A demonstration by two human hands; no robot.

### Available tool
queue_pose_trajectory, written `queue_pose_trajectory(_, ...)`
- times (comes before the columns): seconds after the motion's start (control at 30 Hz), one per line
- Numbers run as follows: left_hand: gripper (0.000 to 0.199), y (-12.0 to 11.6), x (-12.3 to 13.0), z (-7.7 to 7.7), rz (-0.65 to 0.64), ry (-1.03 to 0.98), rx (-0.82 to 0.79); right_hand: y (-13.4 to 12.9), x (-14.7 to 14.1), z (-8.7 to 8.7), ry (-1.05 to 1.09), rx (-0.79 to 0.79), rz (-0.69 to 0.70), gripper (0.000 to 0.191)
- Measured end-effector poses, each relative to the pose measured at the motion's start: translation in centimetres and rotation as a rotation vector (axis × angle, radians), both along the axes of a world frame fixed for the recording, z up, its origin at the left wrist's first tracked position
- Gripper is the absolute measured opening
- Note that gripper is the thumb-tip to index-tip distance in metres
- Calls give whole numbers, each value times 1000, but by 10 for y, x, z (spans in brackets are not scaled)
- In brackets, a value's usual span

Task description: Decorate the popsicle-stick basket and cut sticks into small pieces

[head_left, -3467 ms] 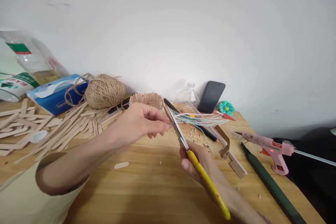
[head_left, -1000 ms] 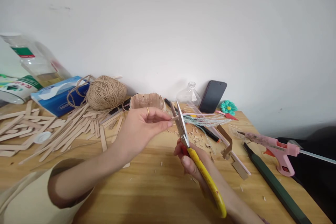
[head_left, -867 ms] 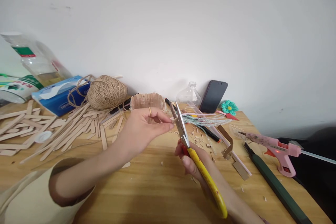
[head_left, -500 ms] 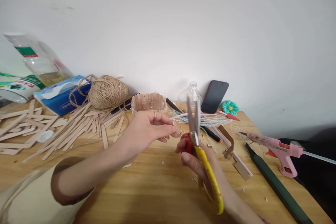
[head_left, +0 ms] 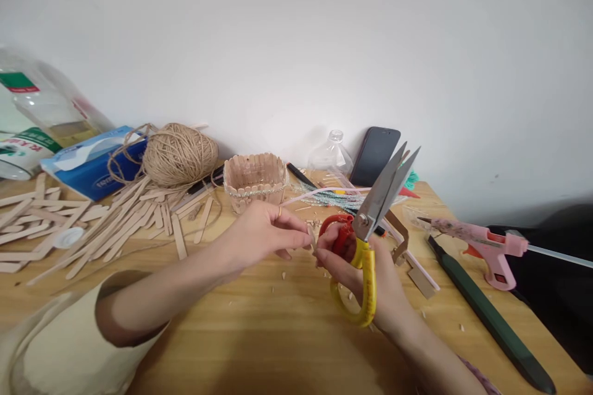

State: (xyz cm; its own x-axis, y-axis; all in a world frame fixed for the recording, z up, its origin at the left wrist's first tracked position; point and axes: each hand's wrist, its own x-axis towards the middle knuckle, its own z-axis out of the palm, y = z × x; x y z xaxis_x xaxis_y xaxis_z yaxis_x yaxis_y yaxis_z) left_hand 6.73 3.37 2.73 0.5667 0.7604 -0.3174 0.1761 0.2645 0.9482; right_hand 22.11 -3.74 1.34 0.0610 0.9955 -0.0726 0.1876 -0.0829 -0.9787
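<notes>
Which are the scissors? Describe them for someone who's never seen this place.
Find the wooden table against the pale wall. Above it, the right hand holds the scissors, blades pointing up. One red handle and one yellow set them apart from the dark phone behind them.

**Loose cream sleeve, gold-coloured ring**

Your left sleeve (head_left: 60, 339) is a plain pale cream, loose and softly creased, and it stops partway along your forearm in a wide, round opening whose inside is in shadow. Your left hand (head_left: 266, 231) is ungloved, with a slim gold-coloured ring (head_left: 279, 212) on one finger. Your right hand (head_left: 383, 281) is ungloved too. On your right forearm you wear something purplish and patterned (head_left: 477, 373); too little shows to tell band from cuff.
</notes>
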Motion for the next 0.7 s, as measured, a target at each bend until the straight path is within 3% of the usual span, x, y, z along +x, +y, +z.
queue_pose_trajectory(0.13,3,3,-1,-1,36,-3,-40,1,0,2,-24,-29,24,13)
queue_pose_trajectory(0.7,5,12,-9,-1,-89,113,19,5,0,-2,22,-80,-3,15)
